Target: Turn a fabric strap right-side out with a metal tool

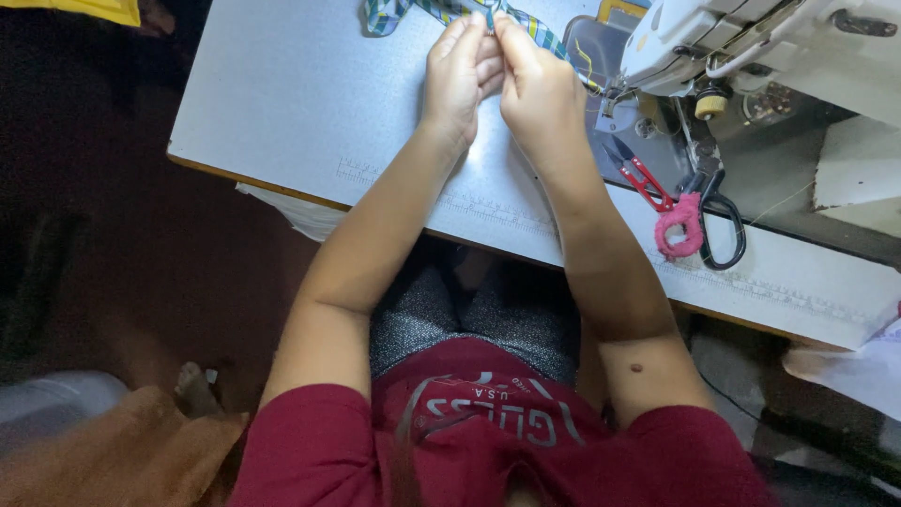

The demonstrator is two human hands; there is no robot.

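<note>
**Both hands pinch the plaid strip**

We see our left hand (460,75) and right hand (537,89) closed together at the far edge of the pale grey bench (282,103), fingertips gripping a narrow green, blue and yellow plaid fabric strip (394,13). To the right lie red-handled thread snips (643,178) and black scissors with a pink-wrapped handle (699,221), near the white sewing machine (751,42).

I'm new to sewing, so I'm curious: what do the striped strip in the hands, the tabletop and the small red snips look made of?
The striped strip, pinched by the left hand and right hand, looks like soft woven cloth: it bends limply. The tabletop seems matte grey laminate. The red snips look like metal blades with red handles, probably plastic.
</note>
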